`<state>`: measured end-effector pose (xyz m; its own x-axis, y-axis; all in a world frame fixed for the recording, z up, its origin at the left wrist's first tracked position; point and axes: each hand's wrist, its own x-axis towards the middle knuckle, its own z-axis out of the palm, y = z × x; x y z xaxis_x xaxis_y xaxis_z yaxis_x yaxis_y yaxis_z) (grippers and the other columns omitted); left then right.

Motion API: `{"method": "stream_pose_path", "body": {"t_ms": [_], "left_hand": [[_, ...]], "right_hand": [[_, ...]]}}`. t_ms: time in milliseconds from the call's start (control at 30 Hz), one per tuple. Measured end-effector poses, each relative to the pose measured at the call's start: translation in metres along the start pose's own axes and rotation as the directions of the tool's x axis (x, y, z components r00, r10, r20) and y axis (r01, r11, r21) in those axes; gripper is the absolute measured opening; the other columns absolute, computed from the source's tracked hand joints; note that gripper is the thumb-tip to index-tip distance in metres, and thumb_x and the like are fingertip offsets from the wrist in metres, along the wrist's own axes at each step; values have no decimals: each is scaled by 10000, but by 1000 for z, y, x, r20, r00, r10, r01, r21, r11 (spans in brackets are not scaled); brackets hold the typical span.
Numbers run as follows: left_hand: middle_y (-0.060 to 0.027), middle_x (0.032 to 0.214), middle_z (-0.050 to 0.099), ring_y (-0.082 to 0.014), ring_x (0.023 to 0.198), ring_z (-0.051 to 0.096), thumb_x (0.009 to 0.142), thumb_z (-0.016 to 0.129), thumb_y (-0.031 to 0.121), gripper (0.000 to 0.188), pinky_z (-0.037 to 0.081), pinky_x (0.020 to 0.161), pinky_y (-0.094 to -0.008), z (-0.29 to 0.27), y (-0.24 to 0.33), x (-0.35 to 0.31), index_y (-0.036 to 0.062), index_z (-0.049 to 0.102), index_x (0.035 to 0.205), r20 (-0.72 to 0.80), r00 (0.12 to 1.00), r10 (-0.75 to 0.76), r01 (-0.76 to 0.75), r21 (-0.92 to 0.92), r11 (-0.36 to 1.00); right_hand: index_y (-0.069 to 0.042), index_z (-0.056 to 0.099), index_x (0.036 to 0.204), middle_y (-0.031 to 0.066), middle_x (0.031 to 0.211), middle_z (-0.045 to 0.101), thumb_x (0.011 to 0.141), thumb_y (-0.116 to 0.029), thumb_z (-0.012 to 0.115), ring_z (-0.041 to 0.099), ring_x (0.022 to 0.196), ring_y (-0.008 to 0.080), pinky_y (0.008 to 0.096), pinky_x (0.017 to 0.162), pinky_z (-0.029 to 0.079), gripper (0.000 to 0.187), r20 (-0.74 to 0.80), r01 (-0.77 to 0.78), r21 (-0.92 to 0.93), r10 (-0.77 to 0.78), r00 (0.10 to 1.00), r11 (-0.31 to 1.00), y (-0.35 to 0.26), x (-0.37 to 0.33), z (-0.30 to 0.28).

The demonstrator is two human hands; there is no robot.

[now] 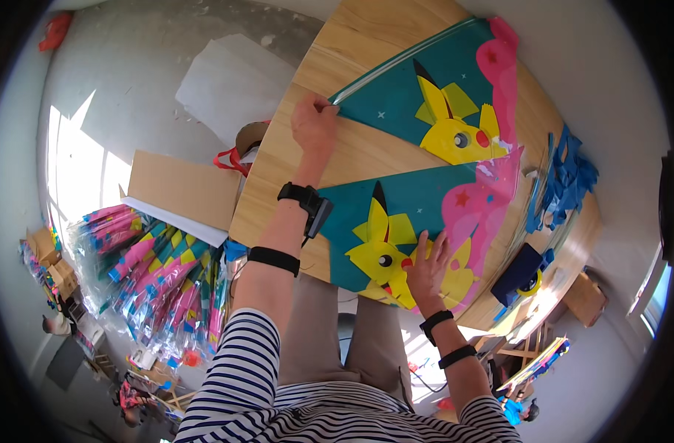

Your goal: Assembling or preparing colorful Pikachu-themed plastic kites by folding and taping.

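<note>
Two wedge-shaped, glossy printed plastic sheets lie on the wooden table. The far sheet is teal with a yellow long-eared cartoon animal, a pink scalloped border and a pale strip along its far edge. My left hand is closed at its narrow left tip, pinching the corner. The near sheet has the same print and hangs partly over the table's front edge. On its yellow figure my right hand rests flat with fingers spread, holding nothing. Where the two pink borders meet at the right, a shiny crumpled bit shows.
Blue strips are heaped on the table's right side, near a dark blue tape dispenser. Left of the table stand an open cardboard box and many colourful bundles in clear plastic. Other people work at the lower left and lower right.
</note>
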<state>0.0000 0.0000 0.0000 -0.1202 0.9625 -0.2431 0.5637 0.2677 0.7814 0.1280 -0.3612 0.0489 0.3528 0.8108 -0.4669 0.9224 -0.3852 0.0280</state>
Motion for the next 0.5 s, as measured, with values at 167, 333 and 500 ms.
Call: {"method": "stream_pose_path", "body": {"t_ms": [167,333,500], "left_hand": [[-33,688,620,-139,663,587,746,741,23,118,474,633,-288,1,5,-2,29,650,822,21,998,55,-54,-44,998],[-50,723,630,-164,682,603,755,718,-15,118,489,656,-304,1,12,-23,25,631,824,16,997,76,-71,-201,977],[-47,779,636,-143,699,603,779,703,-38,154,495,672,-282,2,42,-66,29,620,890,50,988,149,-129,-286,950]], "right_hand": [[-45,371,1475,363,1509,199,675,-186,853,295,1349,573,614,1106,312,944,-8,4,92,-3,1000,996,1,4,-4],[-43,358,1485,369,1510,190,672,-199,859,289,1339,594,628,1099,309,968,-42,46,102,-41,998,994,5,-2,-6],[-37,391,1456,357,1490,241,667,-208,861,351,1299,571,637,1081,321,934,-100,77,115,-66,993,990,10,1,-8]]}}
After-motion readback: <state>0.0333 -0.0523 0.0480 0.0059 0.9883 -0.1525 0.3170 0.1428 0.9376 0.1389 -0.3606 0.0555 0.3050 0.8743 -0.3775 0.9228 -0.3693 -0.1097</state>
